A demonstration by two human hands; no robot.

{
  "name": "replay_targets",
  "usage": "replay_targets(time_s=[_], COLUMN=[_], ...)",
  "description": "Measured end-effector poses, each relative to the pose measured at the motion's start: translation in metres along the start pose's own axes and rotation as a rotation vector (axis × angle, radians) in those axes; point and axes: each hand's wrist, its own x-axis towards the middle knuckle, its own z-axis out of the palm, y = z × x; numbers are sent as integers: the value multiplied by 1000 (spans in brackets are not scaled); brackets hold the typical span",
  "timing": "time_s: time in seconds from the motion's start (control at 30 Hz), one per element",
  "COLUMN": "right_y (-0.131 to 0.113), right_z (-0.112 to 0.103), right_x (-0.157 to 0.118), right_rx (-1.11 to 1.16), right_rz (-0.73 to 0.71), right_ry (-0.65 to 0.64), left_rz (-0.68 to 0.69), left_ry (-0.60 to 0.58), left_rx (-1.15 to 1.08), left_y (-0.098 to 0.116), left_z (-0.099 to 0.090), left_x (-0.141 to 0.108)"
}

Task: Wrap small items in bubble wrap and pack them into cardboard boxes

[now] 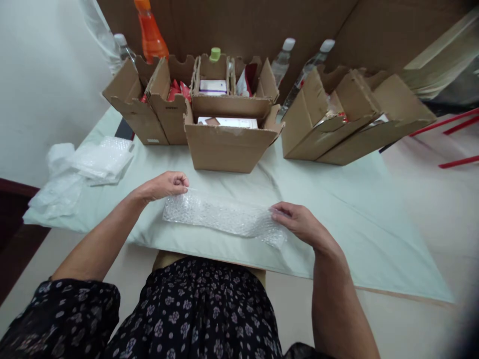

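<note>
A long strip of clear bubble wrap (220, 214) lies stretched sideways over the near part of the cloth-covered table (348, 224). At its upper left corner my left hand (168, 185) pinches the edge between thumb and fingers. My right hand (297, 219) grips the upper edge close to the right end, where the sheet bunches and droops a little. Just beyond the strip stands an open cardboard box (224, 149) with a flat white package (239, 122) inside.
More open cardboard boxes (138, 117) line the back left, others (337, 134) the right. Behind them are an orange bottle (151, 37) and clear bottles (281, 62) with white caps. Folded bubble wrap (107, 159) and crumpled plastic (60, 189) lie at the left.
</note>
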Motion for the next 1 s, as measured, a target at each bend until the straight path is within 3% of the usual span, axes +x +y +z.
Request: replay_targets(time_s=[0.1,0.2,0.3,0.37,0.43,0.5,0.57,0.67,0.87,1.0], right_y=[16,25,20,12,3,-1,-1,1,-17,-19], right_z=[-5,2,24,44,63,79,86,81,51,54], right_x=[7,3,-7,-12,-12,-8,-1,5,3,4], right_rx=[-140,-359,-478,-502,-527,-539,-513,-413,-254,-311], right_rz=[77,113,-96,-318,-464,-485,-441,-398,-350,-333], right_ry=[89,363,566,489,311,196,186,168,-29,-13], left_rz=[-68,-54,-45,-60,-81,-107,-134,-161,-176,-175], left_ry=[73,113,174,221,281,328,353,387,413,447], left_rx=[5,15,12,0,-23,-50,-75,-111,-178,-285], left_y=[-13,-25,-31,-31,-30,-30,-30,-30,-28,-32], left_z=[1,5,10,14,16,18,19,20,19,16], left_x=[3,1,0,1,2,4,4,4,1,-14])
